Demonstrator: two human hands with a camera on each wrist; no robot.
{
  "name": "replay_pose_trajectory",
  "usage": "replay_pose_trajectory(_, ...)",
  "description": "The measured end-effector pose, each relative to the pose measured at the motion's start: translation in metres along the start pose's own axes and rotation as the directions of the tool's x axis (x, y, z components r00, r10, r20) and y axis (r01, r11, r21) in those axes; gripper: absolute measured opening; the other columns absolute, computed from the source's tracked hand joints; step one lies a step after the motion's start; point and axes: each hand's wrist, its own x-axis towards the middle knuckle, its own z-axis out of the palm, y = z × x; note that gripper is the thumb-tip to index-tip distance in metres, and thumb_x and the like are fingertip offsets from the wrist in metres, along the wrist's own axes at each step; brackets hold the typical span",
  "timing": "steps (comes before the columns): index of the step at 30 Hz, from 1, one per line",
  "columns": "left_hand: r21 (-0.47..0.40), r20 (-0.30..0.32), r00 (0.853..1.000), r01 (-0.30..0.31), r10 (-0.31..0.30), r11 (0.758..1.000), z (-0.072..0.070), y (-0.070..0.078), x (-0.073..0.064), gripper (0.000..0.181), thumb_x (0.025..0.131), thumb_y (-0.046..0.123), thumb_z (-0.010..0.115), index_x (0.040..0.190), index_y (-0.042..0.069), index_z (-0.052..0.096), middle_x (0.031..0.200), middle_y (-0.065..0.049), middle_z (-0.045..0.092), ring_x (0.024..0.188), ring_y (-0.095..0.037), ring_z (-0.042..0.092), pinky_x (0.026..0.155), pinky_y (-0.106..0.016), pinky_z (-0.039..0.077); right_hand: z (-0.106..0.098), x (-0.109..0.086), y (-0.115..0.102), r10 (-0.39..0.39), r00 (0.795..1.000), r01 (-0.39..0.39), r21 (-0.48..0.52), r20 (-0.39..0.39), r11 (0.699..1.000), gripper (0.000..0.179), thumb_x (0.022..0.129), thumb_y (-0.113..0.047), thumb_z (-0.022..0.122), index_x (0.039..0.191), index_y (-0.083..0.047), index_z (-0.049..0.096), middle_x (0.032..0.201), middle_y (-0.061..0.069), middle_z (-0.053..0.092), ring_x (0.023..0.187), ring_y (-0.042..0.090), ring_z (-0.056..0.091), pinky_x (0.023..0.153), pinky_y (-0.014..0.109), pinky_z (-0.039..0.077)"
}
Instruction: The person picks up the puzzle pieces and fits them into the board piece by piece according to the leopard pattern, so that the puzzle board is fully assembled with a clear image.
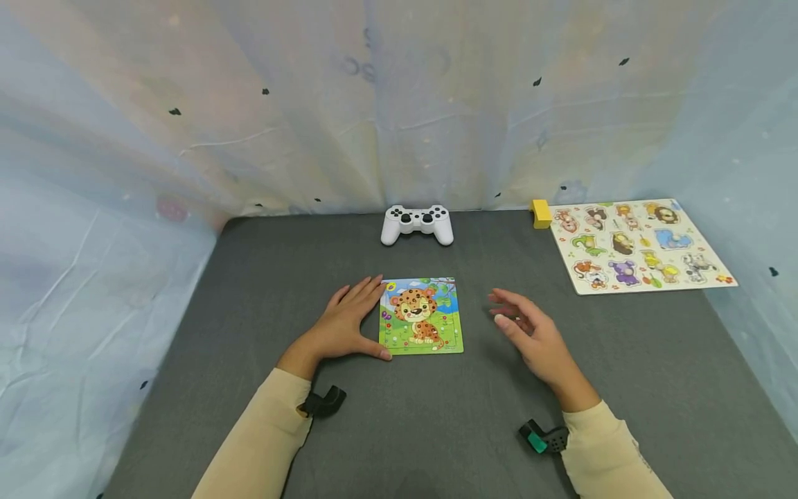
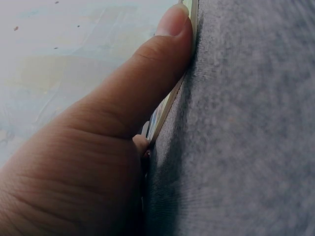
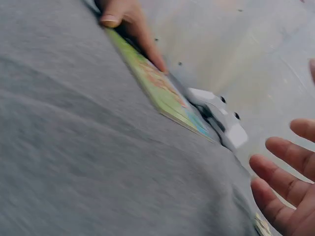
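Observation:
A square jigsaw puzzle (image 1: 421,316) with a cartoon leopard on it lies flat on the dark grey table. My left hand (image 1: 349,322) is spread along its left side, the thumb at the lower left corner and the fingertips by the upper left corner. In the left wrist view the thumb (image 2: 142,73) lies straight against the puzzle's thin edge; most other fingers are hidden. My right hand (image 1: 535,339) is held apart from the puzzle, to its right, with loosely bent fingers and nothing in them. The right wrist view shows those fingers (image 3: 283,177) spread.
Behind the puzzle, a white game controller (image 1: 417,225) lies near the table's back edge. At the back right are a yellow block (image 1: 541,214) and a white board with animal pictures (image 1: 642,246). A pale patterned curtain (image 1: 436,104) surrounds the table (image 1: 274,256).

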Motion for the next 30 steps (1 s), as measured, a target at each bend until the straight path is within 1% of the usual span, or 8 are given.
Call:
replay_pose_trajectory(4, -0.014, -0.009, 1.000, -0.006, 0.006, 1.000, 0.002, -0.001, 0.000, 0.143, 0.072, 0.081, 0.087, 0.177, 0.016, 0.017, 0.182, 0.001, 0.008, 0.166, -0.023, 0.003, 0.128, -0.057, -0.001, -0.015, 0.001, 0.002, 0.020, 0.997, -0.011, 0.129, -0.070, 0.992, 0.043, 0.115, -0.001, 0.048, 0.157, 0.010, 0.049, 0.143, 0.032, 0.060, 0.123, 0.028, 0.069, 0.092, 0.027, 0.057)
replay_pose_trajectory(6, -0.018, -0.011, 1.000, -0.009, 0.009, 1.000, 0.002, -0.001, 0.000, 0.143, 0.072, 0.081, 0.088, 0.177, 0.016, 0.017, 0.182, 0.000, 0.009, 0.166, -0.024, 0.004, 0.128, -0.057, -0.001, -0.021, 0.000, 0.003, 0.025, 0.995, -0.005, 0.195, -0.101, 0.981, 0.044, 0.118, -0.010, 0.044, 0.157, 0.011, 0.047, 0.143, 0.030, 0.061, 0.122, 0.028, 0.069, 0.092, 0.030, 0.057)
replay_pose_trajectory(10, -0.020, -0.009, 1.000, -0.005, 0.005, 1.000, 0.001, -0.001, 0.000, 0.143, 0.072, 0.081, 0.088, 0.177, 0.016, 0.017, 0.182, 0.000, 0.009, 0.166, -0.023, 0.004, 0.128, -0.056, 0.000, -0.033, -0.001, 0.006, 0.034, 0.989, 0.015, 0.335, -0.141, 0.942, 0.055, 0.121, -0.028, 0.040, 0.159, 0.011, 0.044, 0.144, 0.025, 0.062, 0.124, 0.034, 0.065, 0.093, 0.034, 0.056)
replay_pose_trajectory(16, -0.017, -0.008, 1.000, -0.003, 0.002, 1.000, 0.000, 0.000, -0.001, 0.143, 0.072, 0.081, 0.088, 0.177, 0.015, 0.018, 0.182, 0.000, 0.009, 0.166, -0.022, 0.004, 0.128, -0.056, -0.002, -0.047, -0.002, 0.012, 0.032, 0.983, 0.049, 0.429, -0.179, 0.902, 0.062, 0.121, -0.037, 0.036, 0.161, 0.010, 0.042, 0.146, 0.026, 0.061, 0.126, 0.035, 0.062, 0.095, 0.036, 0.055)
replay_pose_trajectory(21, -0.015, -0.007, 1.000, -0.001, 0.001, 1.000, 0.000, 0.000, -0.001, 0.143, 0.072, 0.080, 0.089, 0.177, 0.014, 0.018, 0.182, 0.000, 0.009, 0.166, -0.023, 0.004, 0.128, -0.056, -0.001, -0.054, -0.003, 0.015, 0.086, 0.971, 0.020, 0.436, -0.222, 0.900, 0.066, 0.119, -0.043, 0.042, 0.161, 0.008, 0.044, 0.146, 0.029, 0.059, 0.126, 0.038, 0.061, 0.094, 0.038, 0.056)
replay_pose_trajectory(24, -0.014, -0.008, 1.000, -0.002, 0.002, 1.000, -0.001, 0.000, -0.002, 0.143, 0.071, 0.080, 0.089, 0.177, 0.014, 0.018, 0.182, -0.001, 0.010, 0.166, -0.024, 0.005, 0.128, -0.057, 0.000, -0.058, -0.004, 0.017, 0.118, 0.972, -0.027, 0.403, -0.203, 0.915, 0.063, 0.119, -0.042, 0.040, 0.164, 0.003, 0.043, 0.150, 0.025, 0.057, 0.130, 0.037, 0.058, 0.097, 0.036, 0.053)
replay_pose_trajectory(27, -0.015, -0.006, 1.000, -0.005, 0.005, 1.000, -0.001, 0.000, -0.002, 0.143, 0.072, 0.080, 0.089, 0.177, 0.014, 0.017, 0.182, -0.001, 0.009, 0.166, -0.024, 0.004, 0.128, -0.057, 0.000, -0.060, -0.005, 0.018, 0.152, 0.976, -0.099, 0.304, -0.155, 0.947, 0.060, 0.120, -0.038, 0.036, 0.167, -0.002, 0.039, 0.153, 0.023, 0.054, 0.132, 0.032, 0.056, 0.099, 0.032, 0.051)
replay_pose_trajectory(30, -0.017, -0.007, 1.000, -0.010, 0.010, 1.000, 0.000, -0.001, -0.001, 0.143, 0.072, 0.081, 0.088, 0.177, 0.015, 0.017, 0.182, 0.000, 0.009, 0.166, -0.023, 0.003, 0.128, -0.057, -0.001, -0.062, -0.005, 0.018, 0.176, 0.980, -0.162, 0.143, -0.093, 0.976, 0.055, 0.120, -0.029, 0.035, 0.168, -0.002, 0.036, 0.153, 0.025, 0.051, 0.132, 0.029, 0.055, 0.099, 0.025, 0.048)
